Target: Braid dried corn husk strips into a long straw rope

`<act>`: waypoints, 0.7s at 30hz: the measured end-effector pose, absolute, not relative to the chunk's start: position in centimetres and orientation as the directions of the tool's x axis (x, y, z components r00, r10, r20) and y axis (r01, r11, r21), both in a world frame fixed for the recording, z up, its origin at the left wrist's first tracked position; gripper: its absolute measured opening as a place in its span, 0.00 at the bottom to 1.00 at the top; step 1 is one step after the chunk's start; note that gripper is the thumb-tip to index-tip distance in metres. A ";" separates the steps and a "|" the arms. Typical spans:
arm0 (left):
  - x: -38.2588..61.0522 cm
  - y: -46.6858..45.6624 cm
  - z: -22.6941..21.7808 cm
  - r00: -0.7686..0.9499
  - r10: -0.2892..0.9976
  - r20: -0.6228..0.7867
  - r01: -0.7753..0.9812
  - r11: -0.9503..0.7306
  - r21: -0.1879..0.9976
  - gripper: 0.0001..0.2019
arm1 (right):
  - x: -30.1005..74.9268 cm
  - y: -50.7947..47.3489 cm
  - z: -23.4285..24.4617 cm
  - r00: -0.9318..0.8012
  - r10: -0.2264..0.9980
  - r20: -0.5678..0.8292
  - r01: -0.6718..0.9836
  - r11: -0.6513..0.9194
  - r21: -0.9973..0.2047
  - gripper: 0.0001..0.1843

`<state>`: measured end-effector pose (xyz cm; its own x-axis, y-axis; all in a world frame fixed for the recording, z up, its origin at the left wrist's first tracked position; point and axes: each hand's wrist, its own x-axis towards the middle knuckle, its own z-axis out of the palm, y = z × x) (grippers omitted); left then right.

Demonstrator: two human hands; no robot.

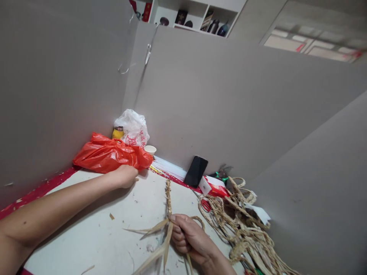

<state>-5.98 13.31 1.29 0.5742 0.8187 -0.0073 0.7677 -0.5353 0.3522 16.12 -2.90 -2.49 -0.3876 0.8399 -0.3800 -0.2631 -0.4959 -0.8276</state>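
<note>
My right hand pinches a braid of dry, straw-coloured plant strips at the point where the plaiting ends. The finished part of the braid points away from me over the white tabletop. Loose flat strips fan out below and to the left of my fingers. My left arm stretches far forward, and my left hand is curled against the lower edge of a red plastic bag. Most of its fingers are hidden, so what it holds cannot be made out.
Behind the red bag stand a white plastic bag, a yellow-labelled jar and a paper cup. A black phone leans near the wall. Coiled braided cord, red-handled scissors and green-handled pliers lie to the right.
</note>
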 end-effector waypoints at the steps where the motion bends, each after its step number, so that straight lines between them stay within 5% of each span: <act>1: -6.0 13.3 1.4 0.578 0.816 -0.001 0.761 -0.539 0.362 0.11 | 16.1 -2.9 -2.5 -0.391 0.840 -0.376 -0.266 -0.494 -0.828 0.23; 4: -6.0 13.3 2.2 0.609 0.793 0.011 0.708 -0.550 0.443 0.10 | 16.3 -2.9 -2.5 -0.399 0.845 -0.357 -0.277 -0.482 -0.831 0.22; 9: -5.4 12.1 3.9 0.785 0.605 -0.134 0.300 -0.182 0.937 0.10 | 16.4 -2.8 -2.3 -0.414 0.834 -0.364 -0.254 -0.490 -0.834 0.22; 13: -4.0 10.3 3.5 0.827 0.510 -0.237 0.229 0.080 0.970 0.15 | 16.4 -2.8 -2.1 -0.399 0.845 -0.356 -0.259 -0.476 -0.840 0.22; 21: -2.0 7.4 0.7 0.826 0.505 -0.250 0.146 0.238 0.960 0.15 | 15.8 -3.0 -2.3 -0.244 0.931 -0.273 -0.261 -0.334 -0.906 0.21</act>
